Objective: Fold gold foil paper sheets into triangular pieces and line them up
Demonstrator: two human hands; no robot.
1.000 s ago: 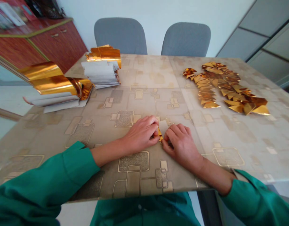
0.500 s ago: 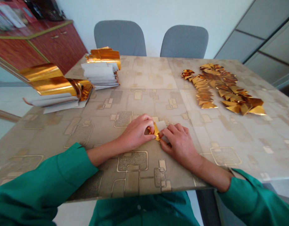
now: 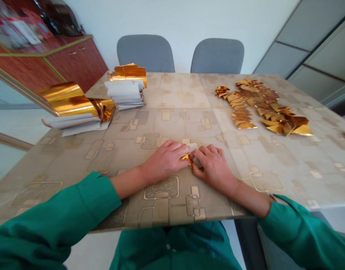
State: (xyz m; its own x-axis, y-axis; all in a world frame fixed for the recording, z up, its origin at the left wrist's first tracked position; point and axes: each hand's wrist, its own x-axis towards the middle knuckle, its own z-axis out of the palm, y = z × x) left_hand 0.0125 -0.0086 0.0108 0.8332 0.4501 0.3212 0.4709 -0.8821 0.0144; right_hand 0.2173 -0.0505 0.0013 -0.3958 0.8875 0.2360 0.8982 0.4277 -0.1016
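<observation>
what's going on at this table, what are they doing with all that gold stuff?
A person in a green long-sleeved top is working a small piece of gold foil and white paper between the left hand and right hand. Beyond the hands on the beige patterned tabletop, gold foil triangles lie in overlapping rows to the right. Two stacks of white paper strips with curling gold foil sit to the left.

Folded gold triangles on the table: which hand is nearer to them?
Right. The right hand sits below the folded gold triangles, slightly left of them; the left hand lies farther left.
</observation>
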